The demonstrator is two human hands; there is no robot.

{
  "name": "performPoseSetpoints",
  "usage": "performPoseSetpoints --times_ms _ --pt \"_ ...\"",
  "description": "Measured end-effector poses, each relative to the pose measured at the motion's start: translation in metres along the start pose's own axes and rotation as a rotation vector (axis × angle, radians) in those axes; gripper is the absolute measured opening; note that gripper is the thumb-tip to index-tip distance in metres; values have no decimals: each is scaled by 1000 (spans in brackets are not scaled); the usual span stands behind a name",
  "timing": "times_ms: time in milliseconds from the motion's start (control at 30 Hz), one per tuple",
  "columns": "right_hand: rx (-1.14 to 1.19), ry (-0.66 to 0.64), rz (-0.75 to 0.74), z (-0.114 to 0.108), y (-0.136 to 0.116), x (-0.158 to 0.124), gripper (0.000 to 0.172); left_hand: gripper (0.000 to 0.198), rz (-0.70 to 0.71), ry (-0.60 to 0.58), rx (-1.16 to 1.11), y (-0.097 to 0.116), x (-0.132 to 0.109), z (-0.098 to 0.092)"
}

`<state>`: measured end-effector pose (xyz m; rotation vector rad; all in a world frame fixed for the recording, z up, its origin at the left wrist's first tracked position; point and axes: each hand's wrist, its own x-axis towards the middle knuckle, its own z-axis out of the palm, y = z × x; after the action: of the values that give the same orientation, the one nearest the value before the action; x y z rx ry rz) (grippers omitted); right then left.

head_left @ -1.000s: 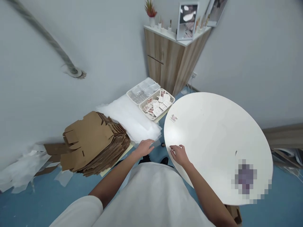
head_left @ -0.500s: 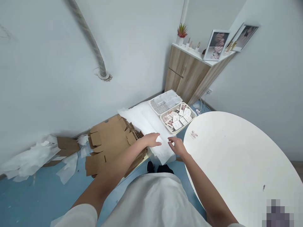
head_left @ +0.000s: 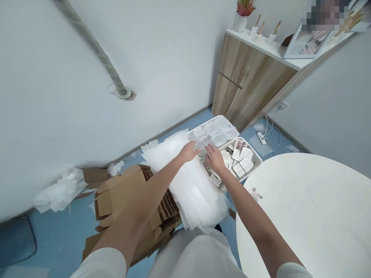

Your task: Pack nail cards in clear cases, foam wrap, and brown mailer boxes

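Note:
My left hand (head_left: 188, 152) hovers at the near left edge of a white basket (head_left: 189, 135) with clear plastic boxes (head_left: 218, 129) in it. Its fingers are stretched forward and hold nothing. My right hand (head_left: 215, 157) reaches between that basket and a second white basket (head_left: 259, 157), its fingers apart and pointing at the clear boxes. Whether the fingertips touch a box I cannot tell. The second basket holds several small white cards (head_left: 246, 164), some with reddish press-on nails; my right hand and forearm hide part of it. Beneath my arms lies a stack of white foam sheets (head_left: 199, 193).
Flattened cardboard boxes (head_left: 121, 193) are piled at left, near loose white wrapping (head_left: 62, 191) by the wall. A round white table (head_left: 313, 216) stands at right with a small nail set (head_left: 256, 194) on it. Behind are a wooden cabinet (head_left: 252, 73) and a power strip (head_left: 261, 138).
Both hands have moved forward from above the white sheets to the basket of clear boxes. The view has shifted closer to the baskets and cabinet.

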<state>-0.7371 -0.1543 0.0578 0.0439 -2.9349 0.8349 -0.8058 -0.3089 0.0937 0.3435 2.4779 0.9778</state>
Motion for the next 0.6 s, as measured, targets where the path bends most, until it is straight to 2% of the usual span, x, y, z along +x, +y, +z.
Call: performPoseSetpoints --times_ms 100,233,433,600 --pt "-31 -48 17 13 7 39 50 61 -205 132 -122 -4 43 7" --pt "-24 -114 3 29 12 67 53 53 -277 180 -204 -11 72 18" --pt "121 -53 17 42 13 68 45 40 -295 219 -319 -21 79 26" --pt "216 23 122 46 14 68 42 26 -329 168 -433 -31 79 28"
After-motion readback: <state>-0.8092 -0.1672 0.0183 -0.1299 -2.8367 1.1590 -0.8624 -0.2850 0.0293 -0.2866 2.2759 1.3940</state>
